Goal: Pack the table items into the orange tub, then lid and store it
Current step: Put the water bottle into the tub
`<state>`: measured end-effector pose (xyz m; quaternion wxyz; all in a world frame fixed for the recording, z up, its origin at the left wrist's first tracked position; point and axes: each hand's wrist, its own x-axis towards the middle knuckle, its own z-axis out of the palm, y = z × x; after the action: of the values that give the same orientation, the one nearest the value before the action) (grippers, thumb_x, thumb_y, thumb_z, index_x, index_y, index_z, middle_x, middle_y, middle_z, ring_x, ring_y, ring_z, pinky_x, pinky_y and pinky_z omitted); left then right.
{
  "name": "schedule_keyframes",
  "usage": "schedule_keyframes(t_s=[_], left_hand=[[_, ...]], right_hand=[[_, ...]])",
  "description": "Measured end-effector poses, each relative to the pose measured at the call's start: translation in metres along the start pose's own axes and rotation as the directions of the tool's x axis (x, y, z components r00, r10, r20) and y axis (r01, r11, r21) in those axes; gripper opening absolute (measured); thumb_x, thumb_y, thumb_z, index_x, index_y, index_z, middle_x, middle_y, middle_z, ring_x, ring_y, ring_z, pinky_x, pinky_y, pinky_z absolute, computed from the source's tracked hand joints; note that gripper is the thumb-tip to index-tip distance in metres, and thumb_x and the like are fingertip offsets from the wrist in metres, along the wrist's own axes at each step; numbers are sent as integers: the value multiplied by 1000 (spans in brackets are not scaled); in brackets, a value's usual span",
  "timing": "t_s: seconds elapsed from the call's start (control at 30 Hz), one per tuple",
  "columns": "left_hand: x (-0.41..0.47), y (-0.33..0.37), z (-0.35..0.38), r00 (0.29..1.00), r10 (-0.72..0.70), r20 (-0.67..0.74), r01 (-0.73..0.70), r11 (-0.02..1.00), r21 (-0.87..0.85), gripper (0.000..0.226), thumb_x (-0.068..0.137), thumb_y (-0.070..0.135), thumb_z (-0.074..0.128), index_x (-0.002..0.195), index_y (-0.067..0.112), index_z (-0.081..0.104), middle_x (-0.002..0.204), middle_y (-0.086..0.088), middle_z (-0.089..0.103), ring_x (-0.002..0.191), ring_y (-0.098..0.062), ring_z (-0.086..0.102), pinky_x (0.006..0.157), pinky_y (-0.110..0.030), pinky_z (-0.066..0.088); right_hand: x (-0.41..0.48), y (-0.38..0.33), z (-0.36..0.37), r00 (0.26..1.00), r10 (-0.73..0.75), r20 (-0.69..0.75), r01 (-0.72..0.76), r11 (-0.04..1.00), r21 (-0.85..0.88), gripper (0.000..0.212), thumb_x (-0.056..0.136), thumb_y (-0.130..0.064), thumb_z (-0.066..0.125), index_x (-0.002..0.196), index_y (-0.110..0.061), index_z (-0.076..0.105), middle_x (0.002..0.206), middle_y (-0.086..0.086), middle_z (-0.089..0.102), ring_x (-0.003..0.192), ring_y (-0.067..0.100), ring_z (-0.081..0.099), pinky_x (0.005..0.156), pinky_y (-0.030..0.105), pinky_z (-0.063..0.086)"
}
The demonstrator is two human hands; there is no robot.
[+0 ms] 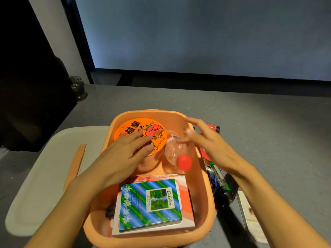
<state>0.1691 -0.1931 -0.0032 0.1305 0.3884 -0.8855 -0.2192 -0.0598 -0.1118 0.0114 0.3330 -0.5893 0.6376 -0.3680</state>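
Mid-frame in the orange tub (204, 194), my left hand (125, 156) lies flat on the noodle cup (154, 129) and my right hand (211, 145) hovers spread, gripping nothing, over the clear bottle (172, 151), which I judge light, slick and crushable, best taken near its red cap (184, 162).

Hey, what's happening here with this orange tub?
A person is packing the orange tub. Their left hand rests flat on a noodle cup inside it, while the right hand hovers open over a clear bottle with a red cap. A blue-green box lies at the near end. The cream lid sits to the left, and small items lie outside on the right.
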Motion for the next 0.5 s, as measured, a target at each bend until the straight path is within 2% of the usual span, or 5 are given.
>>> schedule_keyframes(t_s=[0.07, 0.13, 0.23, 0.33, 0.5], left_hand=[[-2, 0, 0, 999, 26, -24, -27, 999, -35, 79, 73, 76, 9, 135, 37, 37, 149, 9, 31, 136, -3, 21, 112, -26, 12], [-3, 1, 0, 999, 34, -30, -35, 999, -34, 78, 73, 74, 9, 135, 36, 38, 147, 8, 35, 134, -3, 25, 110, -24, 13], [-3, 1, 1, 998, 43, -41, -44, 999, -23, 79, 74, 74, 9, 134, 34, 40, 143, 9, 40, 131, -2, 30, 108, -25, 18], [-3, 1, 2, 998, 49, -35, -49, 999, -11, 77, 74, 75, 7, 132, 38, 43, 141, 14, 42, 127, 3, 28, 109, -27, 17], [-11, 2, 5, 991, 111, 71, -118, 988, 98, 84, 64, 86, -3, 117, 50, 52, 138, 28, 20, 132, 5, 7, 114, -31, 2]], right_hand=[[-3, 4, 4, 993, 30, 113, -6, 979, -205, 70, 82, -61, 48, 142, -38, 21, 100, -33, 63, 131, -3, 33, 116, 44, -4], [-3, 3, 5, 986, 58, 156, -4, 947, -322, 80, 78, -73, 29, 146, -36, 11, 110, -34, 58, 133, -9, 16, 110, 43, -23], [3, -5, 1, 977, 105, 185, -20, 913, -408, 86, 76, -75, 2, 148, -29, 13, 135, -21, 48, 140, 0, 9, 105, 46, -30], [10, -16, 1, 966, 157, 206, -54, 900, -434, 90, 76, -72, -6, 148, -21, 13, 133, -14, 53, 141, 1, 8, 106, 49, -27], [13, -22, 7, 970, 167, 178, -67, 883, -465, 95, 72, -71, -10, 148, -19, 9, 112, -11, 68, 141, 8, 13, 105, 50, -28]])
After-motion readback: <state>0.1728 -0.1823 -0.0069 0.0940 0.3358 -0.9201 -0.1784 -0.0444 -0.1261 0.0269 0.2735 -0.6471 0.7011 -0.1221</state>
